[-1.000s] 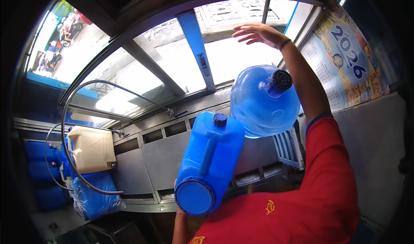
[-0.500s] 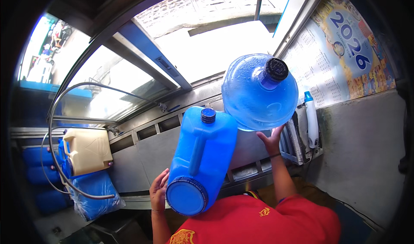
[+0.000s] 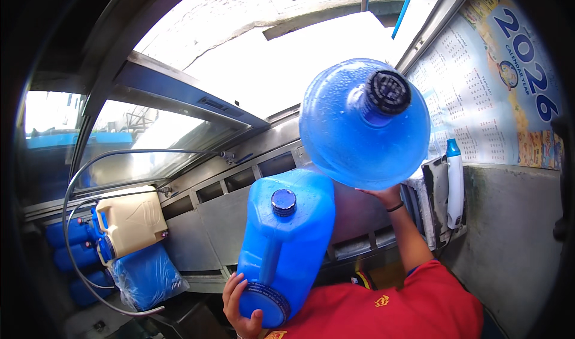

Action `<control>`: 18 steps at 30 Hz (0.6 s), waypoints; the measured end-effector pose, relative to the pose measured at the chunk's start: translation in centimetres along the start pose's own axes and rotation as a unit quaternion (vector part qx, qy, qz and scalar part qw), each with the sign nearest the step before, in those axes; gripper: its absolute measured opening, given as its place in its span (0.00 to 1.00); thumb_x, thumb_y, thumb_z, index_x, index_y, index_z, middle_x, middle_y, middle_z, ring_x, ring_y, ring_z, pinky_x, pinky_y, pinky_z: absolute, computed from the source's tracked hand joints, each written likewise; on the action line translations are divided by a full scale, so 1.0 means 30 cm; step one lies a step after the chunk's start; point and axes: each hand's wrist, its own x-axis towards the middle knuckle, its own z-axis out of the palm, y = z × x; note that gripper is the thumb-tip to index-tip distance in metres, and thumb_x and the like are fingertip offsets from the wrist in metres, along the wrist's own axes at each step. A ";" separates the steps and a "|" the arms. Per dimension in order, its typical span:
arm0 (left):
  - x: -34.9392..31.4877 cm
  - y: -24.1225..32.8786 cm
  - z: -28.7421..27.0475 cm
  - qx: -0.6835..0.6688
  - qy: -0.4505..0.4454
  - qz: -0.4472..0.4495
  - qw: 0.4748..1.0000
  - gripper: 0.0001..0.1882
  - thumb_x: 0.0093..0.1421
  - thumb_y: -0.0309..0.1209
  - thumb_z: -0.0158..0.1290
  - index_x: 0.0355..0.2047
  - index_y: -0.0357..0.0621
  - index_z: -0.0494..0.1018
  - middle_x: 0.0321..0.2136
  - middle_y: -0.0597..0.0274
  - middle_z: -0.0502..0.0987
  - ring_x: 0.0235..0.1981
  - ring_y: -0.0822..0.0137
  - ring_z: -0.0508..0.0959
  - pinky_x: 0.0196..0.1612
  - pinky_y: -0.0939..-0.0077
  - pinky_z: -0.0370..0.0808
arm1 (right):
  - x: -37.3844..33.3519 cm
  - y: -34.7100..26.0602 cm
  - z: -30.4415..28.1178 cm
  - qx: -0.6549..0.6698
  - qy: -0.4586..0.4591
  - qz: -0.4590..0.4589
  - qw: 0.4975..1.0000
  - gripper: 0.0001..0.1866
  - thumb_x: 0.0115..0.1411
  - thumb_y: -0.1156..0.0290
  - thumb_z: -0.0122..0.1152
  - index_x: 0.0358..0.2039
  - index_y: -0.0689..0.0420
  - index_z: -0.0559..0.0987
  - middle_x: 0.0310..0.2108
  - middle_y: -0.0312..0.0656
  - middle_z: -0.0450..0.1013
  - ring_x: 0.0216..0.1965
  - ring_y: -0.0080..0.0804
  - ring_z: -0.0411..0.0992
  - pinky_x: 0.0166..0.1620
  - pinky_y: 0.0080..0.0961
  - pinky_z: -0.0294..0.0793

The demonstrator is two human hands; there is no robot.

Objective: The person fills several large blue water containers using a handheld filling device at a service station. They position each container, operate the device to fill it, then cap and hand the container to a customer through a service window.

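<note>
My left hand (image 3: pixel 241 308) curves round the lower end of a blue rectangular water jug (image 3: pixel 305 243), its fingers and thumb at the large round cap on the jug's lower side. A smaller dark blue cap (image 3: pixel 284 202) closes the jug's top. The jug leans close against my red shirt. Beyond it to the right, my right hand (image 3: pixel 388 196) presses on the near underside of a big round clear-blue water bottle (image 3: pixel 341 123); most of its fingers are hidden behind the bottle. Droplets cover the bottle, and a black cap (image 3: pixel 388 92) closes its neck.
Left, a beige jug (image 3: pixel 133 218) stands by several blue containers and a plastic-wrapped blue bundle (image 3: pixel 150 277). A bent metal tube (image 3: pixel 73 177) arches before the window. A metal counter (image 3: pixel 203 237) runs along it. Right are a white-and-blue handheld device (image 3: pixel 455 186) and a wall calendar (image 3: pixel 473 81).
My left hand has slid from the jug's side onto its lower cap end. My right hand sits further under the round bottle, its fingers less visible. The view has shifted and both containers look nearer.
</note>
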 end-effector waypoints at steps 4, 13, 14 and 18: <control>-0.006 0.005 0.002 0.013 0.003 -0.015 1.000 0.39 0.61 0.62 0.50 0.50 0.32 0.73 0.54 0.41 0.74 0.59 0.46 0.72 0.62 0.53 0.65 | 0.132 0.034 -0.042 -0.430 -0.030 -0.245 0.869 0.68 0.37 0.59 0.87 0.68 0.63 0.45 0.68 0.56 0.50 0.66 0.50 0.59 0.66 0.45 0.65; -0.003 0.007 0.010 0.026 0.003 -0.020 0.999 0.35 0.62 0.58 0.50 0.49 0.33 0.73 0.53 0.41 0.74 0.57 0.47 0.72 0.62 0.53 0.65 | 0.308 0.033 0.204 -0.587 0.037 -0.490 0.643 0.89 0.24 0.44 0.86 0.72 0.54 0.26 0.72 0.62 0.26 0.74 0.59 0.30 0.72 0.54 0.43; -0.002 0.006 0.010 0.027 0.001 -0.016 1.000 0.35 0.62 0.58 0.51 0.49 0.33 0.73 0.53 0.41 0.74 0.57 0.46 0.72 0.62 0.53 0.65 | 0.326 0.019 0.232 -0.597 0.036 -0.499 0.627 0.89 0.25 0.43 0.86 0.72 0.53 0.26 0.72 0.62 0.25 0.74 0.60 0.29 0.72 0.54 0.43; -0.004 -0.002 0.006 0.019 -0.003 -0.018 1.000 0.35 0.62 0.57 0.51 0.49 0.33 0.73 0.53 0.42 0.74 0.57 0.46 0.72 0.62 0.52 0.65 | 0.411 -0.008 0.322 -0.606 0.014 -0.529 0.594 0.89 0.23 0.42 0.86 0.72 0.51 0.26 0.72 0.62 0.24 0.74 0.62 0.29 0.72 0.55 0.42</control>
